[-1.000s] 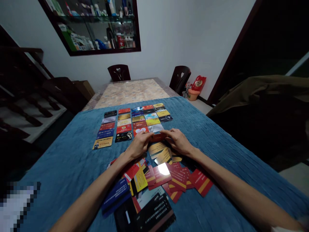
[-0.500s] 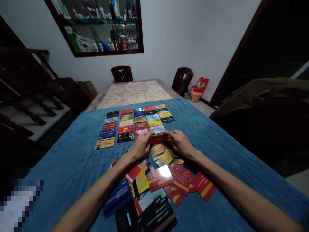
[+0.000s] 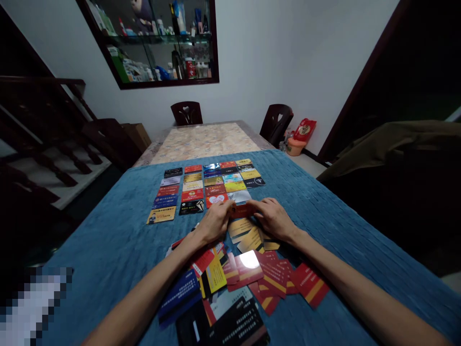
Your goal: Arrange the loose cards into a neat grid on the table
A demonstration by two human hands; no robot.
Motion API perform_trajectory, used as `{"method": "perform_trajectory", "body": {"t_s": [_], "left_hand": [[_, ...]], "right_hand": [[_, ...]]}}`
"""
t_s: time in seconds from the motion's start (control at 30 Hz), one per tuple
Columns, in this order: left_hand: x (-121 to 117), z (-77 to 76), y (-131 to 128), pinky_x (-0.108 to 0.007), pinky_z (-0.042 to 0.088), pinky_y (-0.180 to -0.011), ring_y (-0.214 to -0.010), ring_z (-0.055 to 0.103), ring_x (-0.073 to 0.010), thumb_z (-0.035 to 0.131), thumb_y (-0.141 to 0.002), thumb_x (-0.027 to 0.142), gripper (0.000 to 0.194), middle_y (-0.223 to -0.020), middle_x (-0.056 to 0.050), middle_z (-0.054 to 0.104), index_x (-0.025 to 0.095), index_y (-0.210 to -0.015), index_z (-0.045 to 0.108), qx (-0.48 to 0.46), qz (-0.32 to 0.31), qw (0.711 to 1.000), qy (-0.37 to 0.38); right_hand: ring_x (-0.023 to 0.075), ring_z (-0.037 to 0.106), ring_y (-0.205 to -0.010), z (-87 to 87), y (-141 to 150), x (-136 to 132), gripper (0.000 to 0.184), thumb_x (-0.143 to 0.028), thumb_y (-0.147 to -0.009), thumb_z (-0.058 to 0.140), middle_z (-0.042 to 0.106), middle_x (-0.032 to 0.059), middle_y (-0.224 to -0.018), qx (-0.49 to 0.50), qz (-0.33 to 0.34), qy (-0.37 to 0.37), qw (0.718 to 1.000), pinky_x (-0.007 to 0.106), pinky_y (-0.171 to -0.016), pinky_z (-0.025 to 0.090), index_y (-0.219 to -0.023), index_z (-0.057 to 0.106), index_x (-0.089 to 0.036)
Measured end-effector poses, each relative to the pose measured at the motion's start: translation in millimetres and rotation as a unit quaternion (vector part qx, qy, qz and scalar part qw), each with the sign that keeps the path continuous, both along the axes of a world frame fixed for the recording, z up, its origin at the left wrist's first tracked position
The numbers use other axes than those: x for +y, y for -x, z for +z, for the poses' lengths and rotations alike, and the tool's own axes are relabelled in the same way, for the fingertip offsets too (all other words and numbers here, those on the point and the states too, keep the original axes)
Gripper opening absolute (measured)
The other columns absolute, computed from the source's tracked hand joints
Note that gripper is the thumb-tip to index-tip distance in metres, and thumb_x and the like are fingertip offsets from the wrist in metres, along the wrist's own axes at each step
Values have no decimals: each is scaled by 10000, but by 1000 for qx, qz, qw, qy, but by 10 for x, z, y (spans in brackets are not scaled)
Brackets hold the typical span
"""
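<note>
A red card (image 3: 244, 210) is gripped at its two ends between my hands, just on the near side of a silver card (image 3: 239, 196). My left hand (image 3: 218, 220) pinches its left end with thumb and fingers. At the other end, my right hand (image 3: 275, 218) has its fingertips closed on the edge. Whether the card touches the cloth, I cannot tell. Beyond my hands, several cards, among them a heart-print card (image 3: 216, 200) and a black card (image 3: 191, 207), lie face up in columns. Gold cards (image 3: 240, 229) lie right below the held card.
Loose cards overlap between my forearms: red cards (image 3: 273, 274), a yellow card (image 3: 215, 275), a blue card (image 3: 182, 295) and a black card (image 3: 239, 324). A blue cloth (image 3: 118, 230) covers the near part of the table (image 3: 209, 139). Dark chairs (image 3: 186, 113) stand at the far end.
The whole view has shifted slightly, so everything sits a little further right and lower. Both hands keep hold of the red card in nearly the same place by the silver card.
</note>
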State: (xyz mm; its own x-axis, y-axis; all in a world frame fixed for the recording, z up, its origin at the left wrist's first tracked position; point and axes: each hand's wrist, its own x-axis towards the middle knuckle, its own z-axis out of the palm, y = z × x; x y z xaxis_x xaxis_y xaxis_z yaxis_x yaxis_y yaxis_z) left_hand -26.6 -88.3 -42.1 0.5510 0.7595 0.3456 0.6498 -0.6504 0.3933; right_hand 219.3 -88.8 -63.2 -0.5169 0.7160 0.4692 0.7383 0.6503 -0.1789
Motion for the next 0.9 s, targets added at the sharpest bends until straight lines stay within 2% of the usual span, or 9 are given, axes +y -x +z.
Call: {"method": "perform_trajectory", "body": {"t_s": [0.53, 0.9], "left_hand": [[-32, -43, -30, -395, 514, -900, -987, 622, -247, 458, -864, 85, 411, -1074, -118, 661, 167, -1261, 519, 1, 19, 1000, 5], [-44, -14, -32, -403, 490, -949, -1012, 615, -245, 464, -834, 60, 433, -1090, -113, 664, 168, -1250, 516, -16, 38, 999, 15]], "right_hand": [[251, 590, -943, -30, 20, 12, 492, -81, -854, 557, 728, 98, -1074, -16, 12, -31, 999, 379, -843, 389, -1334, 521, -182], [251, 590, -910, -30, 24, 15, 466, -111, -872, 566, 708, 94, -998, -22, 24, -66, 997, 374, -831, 387, -1330, 509, -173]]}}
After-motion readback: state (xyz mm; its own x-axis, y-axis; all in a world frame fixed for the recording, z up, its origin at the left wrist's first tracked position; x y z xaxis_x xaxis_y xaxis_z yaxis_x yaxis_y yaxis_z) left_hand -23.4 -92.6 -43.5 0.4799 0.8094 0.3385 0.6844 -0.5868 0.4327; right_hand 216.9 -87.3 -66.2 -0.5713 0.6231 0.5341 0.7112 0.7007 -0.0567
